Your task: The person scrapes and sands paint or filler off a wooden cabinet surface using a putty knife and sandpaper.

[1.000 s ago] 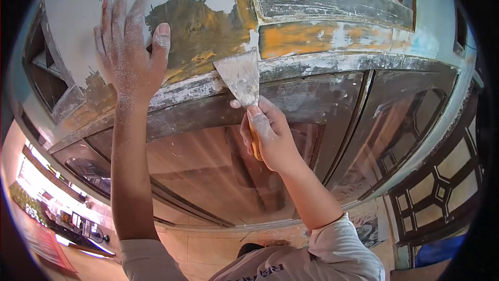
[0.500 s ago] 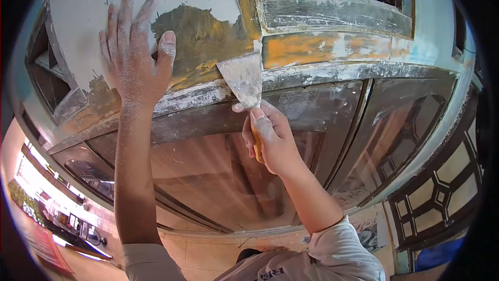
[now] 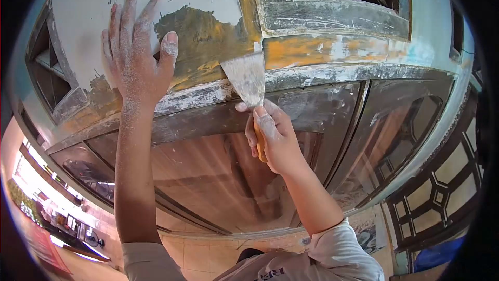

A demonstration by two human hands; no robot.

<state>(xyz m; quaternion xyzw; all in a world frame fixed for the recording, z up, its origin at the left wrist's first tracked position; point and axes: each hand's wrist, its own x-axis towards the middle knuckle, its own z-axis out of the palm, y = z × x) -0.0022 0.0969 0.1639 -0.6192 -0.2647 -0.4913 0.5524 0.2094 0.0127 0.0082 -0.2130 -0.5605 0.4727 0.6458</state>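
My right hand (image 3: pixel 273 133) is closed round the yellow-orange handle of a putty knife (image 3: pixel 247 75). Its broad, dusty metal blade points up and lies at the lower edge of a partly scraped wall panel (image 3: pixel 200 36), just above a worn wooden rail (image 3: pixel 301 74). Dust coats my left hand (image 3: pixel 136 55), which lies flat with fingers spread on the pale painted part of that panel, left of the bare brown patch. Nothing is in the left hand.
Below the rail are dark wooden doors with glossy panes (image 3: pixel 223 177). An opening with a weathered wooden frame (image 3: pixel 332 18) sits at upper right, a smaller framed opening (image 3: pixel 49 68) at far left. A patterned lattice panel (image 3: pixel 436 192) stands at right. Tiled floor (image 3: pixel 197 255) shows below.
The putty knife and my right hand have shifted slightly to the right in view. My left hand keeps its flat place on the panel.
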